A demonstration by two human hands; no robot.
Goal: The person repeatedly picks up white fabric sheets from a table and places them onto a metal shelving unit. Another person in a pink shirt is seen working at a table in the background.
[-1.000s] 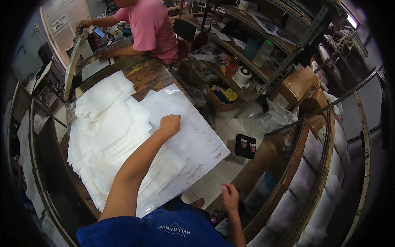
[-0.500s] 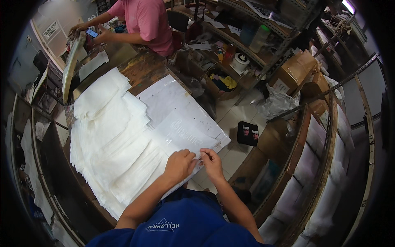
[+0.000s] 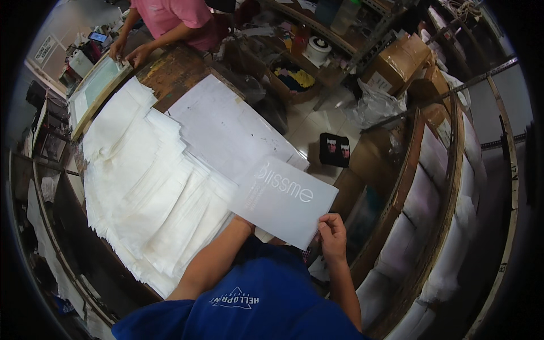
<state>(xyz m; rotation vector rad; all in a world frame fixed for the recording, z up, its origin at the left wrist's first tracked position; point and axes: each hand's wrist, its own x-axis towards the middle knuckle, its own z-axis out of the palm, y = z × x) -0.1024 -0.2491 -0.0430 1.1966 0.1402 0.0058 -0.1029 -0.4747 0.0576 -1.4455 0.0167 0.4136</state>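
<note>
A frosted, translucent plastic bag (image 3: 286,218) with white printing hangs tilted in front of my body, past the table's right edge. My right hand (image 3: 332,231) pinches its near right corner between thumb and fingers. My left hand (image 3: 245,224) reaches under the bag's near left edge; its fingers are hidden behind the sheet. On the table, a fanned-out stack of white sheets (image 3: 141,187) spreads to the left. Behind the bag lies a flat white board (image 3: 221,122) with small dark marks and shiny tape along its edge.
Across the table a person in a pink shirt (image 3: 175,20) has both hands on a wooden-framed screen (image 3: 93,96). A rack with white bundles (image 3: 416,226) stands at the right. Black printed cloth (image 3: 334,150), a cardboard box (image 3: 399,62) and clear plastic wrap (image 3: 377,105) lie beyond.
The bag has come up off the white board and moved right and toward me. My right hand has moved right with its corner. The other person's hands have left the phone for the frame.
</note>
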